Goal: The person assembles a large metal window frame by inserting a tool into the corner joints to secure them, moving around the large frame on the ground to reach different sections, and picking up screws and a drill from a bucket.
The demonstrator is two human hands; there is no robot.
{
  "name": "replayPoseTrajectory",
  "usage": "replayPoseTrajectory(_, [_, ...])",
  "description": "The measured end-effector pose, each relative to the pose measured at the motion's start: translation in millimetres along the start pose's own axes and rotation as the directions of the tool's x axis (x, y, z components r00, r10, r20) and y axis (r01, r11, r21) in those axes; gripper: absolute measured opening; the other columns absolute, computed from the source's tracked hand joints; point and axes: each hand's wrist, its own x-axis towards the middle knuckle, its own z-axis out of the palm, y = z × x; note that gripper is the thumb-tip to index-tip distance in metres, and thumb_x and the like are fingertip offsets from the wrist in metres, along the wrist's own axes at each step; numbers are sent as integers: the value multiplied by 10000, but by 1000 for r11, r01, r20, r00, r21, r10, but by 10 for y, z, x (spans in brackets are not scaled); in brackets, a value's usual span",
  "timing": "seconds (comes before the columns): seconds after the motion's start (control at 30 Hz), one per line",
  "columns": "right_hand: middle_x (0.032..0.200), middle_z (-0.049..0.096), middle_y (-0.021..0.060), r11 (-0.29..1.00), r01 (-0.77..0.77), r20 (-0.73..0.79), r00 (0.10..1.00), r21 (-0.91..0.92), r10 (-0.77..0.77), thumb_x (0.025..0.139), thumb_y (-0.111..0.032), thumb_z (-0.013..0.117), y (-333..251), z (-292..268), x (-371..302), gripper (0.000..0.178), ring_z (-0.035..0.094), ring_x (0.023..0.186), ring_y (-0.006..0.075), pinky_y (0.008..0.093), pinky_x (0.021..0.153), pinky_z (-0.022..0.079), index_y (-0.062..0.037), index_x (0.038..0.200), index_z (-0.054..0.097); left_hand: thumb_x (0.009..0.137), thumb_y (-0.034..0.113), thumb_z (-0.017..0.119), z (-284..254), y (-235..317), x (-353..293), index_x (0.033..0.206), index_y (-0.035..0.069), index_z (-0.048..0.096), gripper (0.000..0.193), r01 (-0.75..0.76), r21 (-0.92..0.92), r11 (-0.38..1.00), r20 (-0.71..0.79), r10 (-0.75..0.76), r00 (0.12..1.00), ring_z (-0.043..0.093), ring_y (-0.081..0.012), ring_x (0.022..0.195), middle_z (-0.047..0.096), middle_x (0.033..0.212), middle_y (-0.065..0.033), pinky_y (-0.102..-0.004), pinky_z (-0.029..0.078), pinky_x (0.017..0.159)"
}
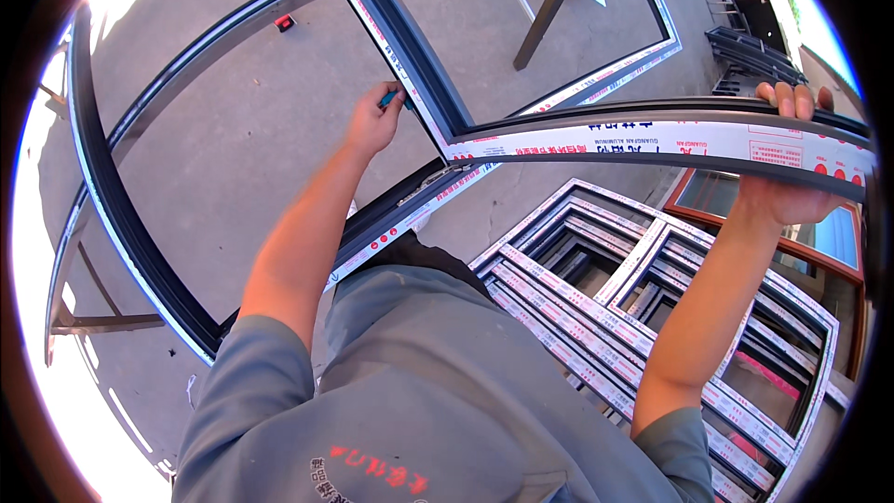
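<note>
My left hand (375, 123) is closed in a pinch on a small teal thing (388, 98), mostly hidden by the fingers, close against a dark upright bar (396, 33) with white printed film. That bar meets another film-covered bar (615, 142) at a corner in front of me. Toward the right end of this second bar, my right hand (792, 196) is wrapped round it, fingertips over the top edge and palm beneath. A large dark window frame (140, 224) lies below and around these bars, its near side (419, 210) running close to my waist.
Several film-wrapped window frames (643, 265) are stacked at my lower right, beside a brown-framed glass panel (703, 194). A small red thing (285, 23) lies on the concrete floor (251, 121). Dark profiles (754, 56) are piled at the far right. A metal leg (551, 14) stands beyond the bars.
</note>
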Motion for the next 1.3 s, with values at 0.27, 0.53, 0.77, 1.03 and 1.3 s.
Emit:
replayPoseTrajectory(0.27, [1016, 594, 129, 999, 4, -19, 1000, -48, -5, 835, -835, 373, 6, 43, 1, 997, 553, 980, 245, 492, 1079, 271, 14, 1343, 501, 1013, 120, 553, 223, -273, 78, 1297, 31, 531, 298, 183, -726, 663, 83, -180, 980, 668, -224, 1005, 654, 1136, -104, -404, 561, 888])
replayPoseTrajectory(0.53, [1041, 595, 134, 999, -10, 13, 1000, -33, 10, 825, -848, 372, -25, -2, -13, 1014, 555, 1001, 256, 527, 1084, 256, 13, 1346, 500, 962, 179, 573, 298, -207, 132, 1128, 24, 532, 231, -13, 277, 961, -141, 54, 989, 710, -345, 775, 700, 853, -208, -472, 558, 674])
replayPoseTrajectory(0.77, [1002, 595, 139, 999, -6, -24, 1000, 41, 7, 851, -801, 376, -8, 32, -19, 977, 519, 1015, 286, 525, 1061, 260, 24, 1358, 504, 924, 253, 544, 263, 166, 119, 1177, 33, 533, 336, 211, 718, 663, -184, -112, 977, 690, -438, 796, 708, 892, -243, -516, 550, 688])
replayPoseTrajectory(1.03, [975, 566, 112, 999, 13, -140, 990, -29, -17, 842, -716, 477, 29, 131, -30, 857, 531, 928, 235, 463, 1048, 295, 22, 1272, 536, 930, 190, 562, 40, 314, 105, 1202, 30, 583, 316, 137, 367, 920, 71, -174, 982, 706, -289, 668, 715, 839, -203, -439, 555, 655])
replayPoseTrajectory(1.3, [976, 586, 136, 1000, 26, -86, 996, 8, -25, 859, -800, 370, 34, 109, -21, 964, 542, 901, 238, 478, 1033, 267, 34, 1318, 518, 921, 195, 555, 273, 273, 54, 1196, 45, 589, 316, 157, 682, 714, -183, -41, 982, 701, -400, 770, 711, 876, -234, -507, 547, 676])
